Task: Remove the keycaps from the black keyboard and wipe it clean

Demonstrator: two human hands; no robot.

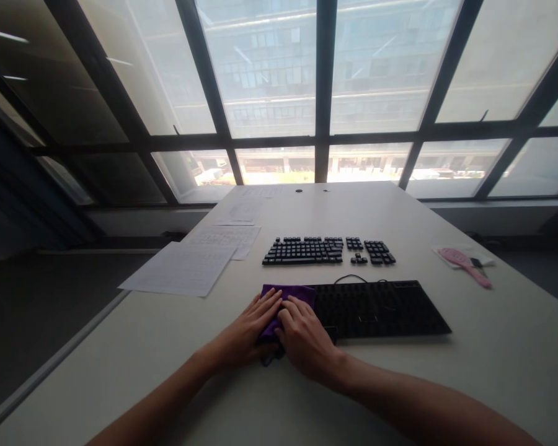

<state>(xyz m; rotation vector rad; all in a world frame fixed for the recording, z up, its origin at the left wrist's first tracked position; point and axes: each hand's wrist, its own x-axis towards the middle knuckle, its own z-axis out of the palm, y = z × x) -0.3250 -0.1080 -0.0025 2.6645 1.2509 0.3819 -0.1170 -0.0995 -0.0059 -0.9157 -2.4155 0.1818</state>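
Note:
A purple cloth (288, 293) lies over the left end of a black keyboard base (381, 308) whose keycaps are off. My left hand (248, 328) rests flat on the cloth's left side, fingers stretched out and together. My right hand (304, 334) lies on the cloth beside it, fingers extended and pressing down. Both hands touch each other at the thumbs. Behind the base, the removed black keycaps (328, 250) are laid out in rows on the white table (493, 359).
Several printed paper sheets (181, 269) lie at the table's left and back left. A pink brush (465, 265) with a small tool sits near the right edge. A thin cable (351, 277) loops behind the base. Large windows stand beyond the far edge.

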